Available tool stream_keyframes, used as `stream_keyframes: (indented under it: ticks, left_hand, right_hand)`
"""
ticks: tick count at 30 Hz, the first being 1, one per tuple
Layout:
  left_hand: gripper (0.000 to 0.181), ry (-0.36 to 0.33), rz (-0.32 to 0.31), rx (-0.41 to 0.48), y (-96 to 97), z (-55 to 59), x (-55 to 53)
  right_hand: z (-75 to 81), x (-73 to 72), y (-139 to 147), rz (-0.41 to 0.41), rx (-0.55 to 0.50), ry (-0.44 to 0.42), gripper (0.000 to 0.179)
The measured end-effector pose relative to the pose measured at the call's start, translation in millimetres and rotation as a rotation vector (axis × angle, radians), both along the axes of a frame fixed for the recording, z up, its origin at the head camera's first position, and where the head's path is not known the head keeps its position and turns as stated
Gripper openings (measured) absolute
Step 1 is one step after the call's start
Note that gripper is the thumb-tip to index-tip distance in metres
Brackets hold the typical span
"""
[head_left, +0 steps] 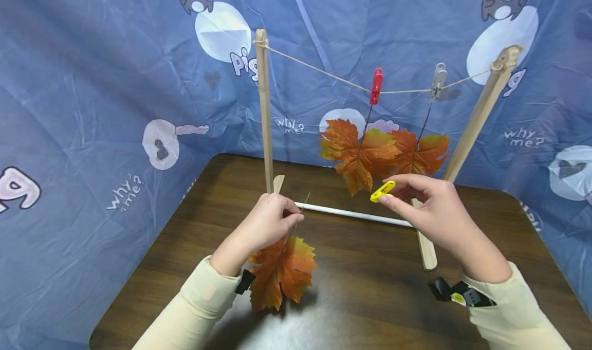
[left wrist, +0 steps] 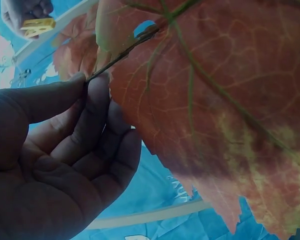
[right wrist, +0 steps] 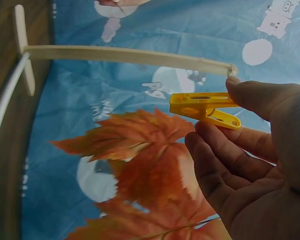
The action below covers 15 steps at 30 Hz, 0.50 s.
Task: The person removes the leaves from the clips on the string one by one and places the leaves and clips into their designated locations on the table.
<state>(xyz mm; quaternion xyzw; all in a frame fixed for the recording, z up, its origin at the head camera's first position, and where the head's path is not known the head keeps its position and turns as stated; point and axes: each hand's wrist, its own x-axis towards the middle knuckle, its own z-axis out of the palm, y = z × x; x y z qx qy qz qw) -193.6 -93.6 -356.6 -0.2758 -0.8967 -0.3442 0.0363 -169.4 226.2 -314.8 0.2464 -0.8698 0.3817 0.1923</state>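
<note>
My left hand (head_left: 273, 217) pinches the thin stem of an orange maple leaf (head_left: 283, 273), which hangs below the fingers over the table. In the left wrist view the same leaf (left wrist: 225, 95) fills much of the frame, its stem between thumb and forefinger. A yellow clothespin (head_left: 383, 191) is held between the thumb and fingers of my right hand (head_left: 430, 206); the right wrist view shows this clothespin (right wrist: 205, 107) with nothing clipped in it. Above, a red clothespin (head_left: 376, 86) and a clear clothespin (head_left: 438, 83) each hold a leaf by its stem on a string (head_left: 319, 72).
The string spans a left wooden post (head_left: 264, 108) and a right wooden post (head_left: 483, 116). A white rod (head_left: 351, 214) joins their feet low over the brown table (head_left: 370, 298). Blue printed cloth (head_left: 115, 83) hangs behind and at the sides.
</note>
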Motion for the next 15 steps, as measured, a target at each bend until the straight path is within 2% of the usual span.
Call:
stream_keyframes:
  ticks: [8,15]
  left_hand:
    - [0.017,-0.002,-0.014,-0.039,2.9,-7.7,-0.6]
    - [0.016,-0.009,-0.020,-0.082,4.4,-16.4,-0.6]
  right_hand:
    - [-25.5,2.4,6,-0.029,0.025,-0.067,0.025]
    - [-45.6,3.1,13,-0.045,0.044,-0.125,0.024]
